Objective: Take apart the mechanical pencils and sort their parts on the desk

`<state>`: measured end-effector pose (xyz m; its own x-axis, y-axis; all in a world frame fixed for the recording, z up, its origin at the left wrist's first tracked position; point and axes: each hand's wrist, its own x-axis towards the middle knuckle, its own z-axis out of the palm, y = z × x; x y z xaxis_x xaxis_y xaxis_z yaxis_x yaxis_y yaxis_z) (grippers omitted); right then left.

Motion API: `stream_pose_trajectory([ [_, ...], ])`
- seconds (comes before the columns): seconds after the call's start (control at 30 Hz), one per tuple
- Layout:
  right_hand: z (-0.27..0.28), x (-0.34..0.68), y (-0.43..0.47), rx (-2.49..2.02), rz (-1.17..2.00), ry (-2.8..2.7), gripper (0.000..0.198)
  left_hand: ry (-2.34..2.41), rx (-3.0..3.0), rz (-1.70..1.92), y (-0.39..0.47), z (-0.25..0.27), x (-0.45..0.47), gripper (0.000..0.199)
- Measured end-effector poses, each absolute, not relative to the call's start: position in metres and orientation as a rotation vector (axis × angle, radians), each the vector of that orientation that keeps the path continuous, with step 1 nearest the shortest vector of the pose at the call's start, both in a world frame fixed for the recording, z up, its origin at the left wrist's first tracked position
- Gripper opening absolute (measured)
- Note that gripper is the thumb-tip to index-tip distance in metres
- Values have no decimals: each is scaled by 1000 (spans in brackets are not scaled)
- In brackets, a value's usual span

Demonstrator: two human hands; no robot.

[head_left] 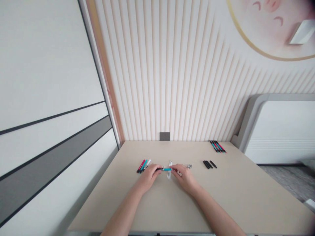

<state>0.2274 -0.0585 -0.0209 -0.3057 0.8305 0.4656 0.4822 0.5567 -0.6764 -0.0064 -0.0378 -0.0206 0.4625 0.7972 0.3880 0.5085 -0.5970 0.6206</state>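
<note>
A pen [167, 169] with a blue barrel and a black section at its left lies level between my two hands, above the table. My left hand [149, 174] pinches its black end, and my right hand [183, 176] pinches the blue end. Beneath the pen, several thin white refills [169, 175] lie on the tabletop. Left of my left hand are red, blue and white pen barrels [142, 165] with dark ends, partly covered by the hand. Small shiny metal parts [189, 166] sit just past my right hand, too small to make out singly.
The pale table [159, 213] stands against a ribbed wall with a dark socket [164, 136]. Several black pen parts [209, 164] lie to the right. Farther back is a row of black, blue and red pens [218, 146]. A grey-white headboard [283, 127] stands beyond the right edge.
</note>
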Motion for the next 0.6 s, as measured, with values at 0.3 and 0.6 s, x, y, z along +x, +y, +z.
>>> stream_pose_trajectory([
  [0.3,-21,226,-59,-1031,578,-1922,21,1017,2274,915,-45,-13,-3,16],
  [0.6,-18,224,-64,-951,467,-1846,19,987,2287,950,-45,-10,1,12],
])
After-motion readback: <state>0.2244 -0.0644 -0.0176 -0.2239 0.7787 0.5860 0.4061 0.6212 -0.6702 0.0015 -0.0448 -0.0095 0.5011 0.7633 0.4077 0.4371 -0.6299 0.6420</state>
